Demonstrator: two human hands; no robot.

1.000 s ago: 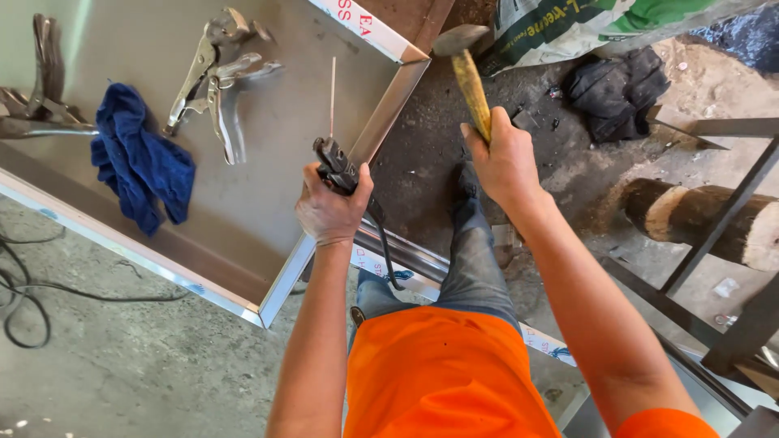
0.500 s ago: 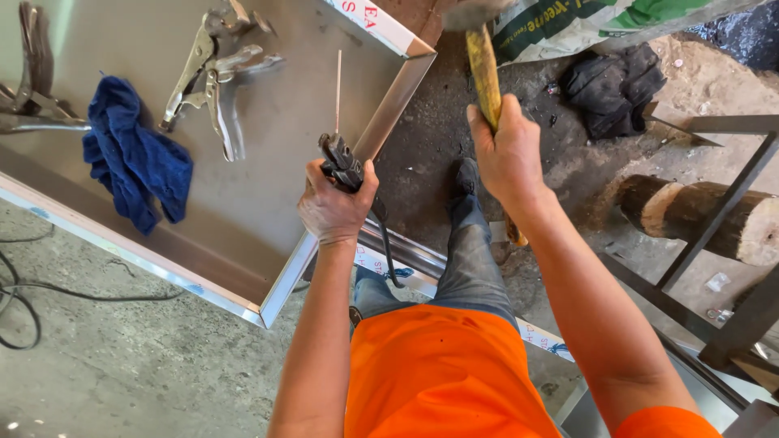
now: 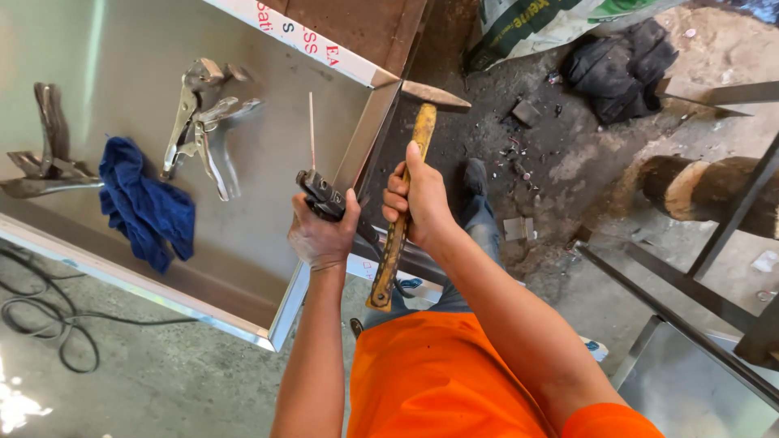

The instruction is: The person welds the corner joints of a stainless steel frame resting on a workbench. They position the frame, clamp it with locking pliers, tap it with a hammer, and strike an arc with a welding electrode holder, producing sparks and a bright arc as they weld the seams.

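Hammer (image 3: 403,195) upright in right hand (image 3: 420,197)

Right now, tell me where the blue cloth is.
In the head view the blue cloth lies at the left on the steel sheet, between two sets of locking pliers, left of the left hand.

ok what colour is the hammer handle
Yellow, worn darker near the butt; the head view shows the hammer handle gripped in the right hand.

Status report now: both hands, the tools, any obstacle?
Left hand grips electrode holder, rod up. Right hand grips hammer, head at tray corner. Nothing between them.
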